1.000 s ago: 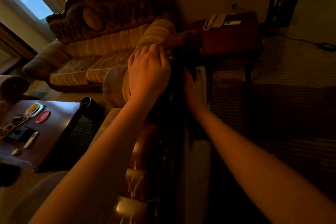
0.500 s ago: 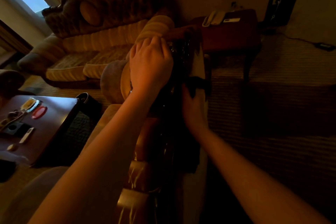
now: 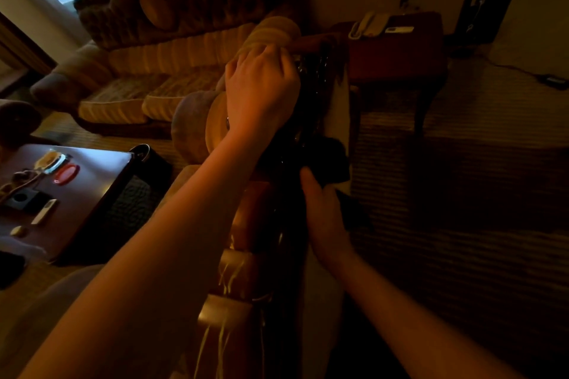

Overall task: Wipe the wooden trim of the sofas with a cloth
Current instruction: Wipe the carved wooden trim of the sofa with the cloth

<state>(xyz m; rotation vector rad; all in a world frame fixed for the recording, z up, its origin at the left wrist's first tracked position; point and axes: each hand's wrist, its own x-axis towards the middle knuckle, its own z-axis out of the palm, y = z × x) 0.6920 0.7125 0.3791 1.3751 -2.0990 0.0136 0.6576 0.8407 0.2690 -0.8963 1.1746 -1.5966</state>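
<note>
Your right hand slid nearer along the dark wooden trim, gripping the dark cloth against it. Left hand stays curled over the sofa's top edge, far end. Trim runs near-to-far; right hand's closer to the unwiped near stretch.

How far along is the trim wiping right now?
No finished stretch can be told in this dim light. In hand: the right hand presses a dark cloth against the near sofa's dark wooden trim, while the left hand grips the sofa's top. The far sofa by the window appears untouched.
</note>
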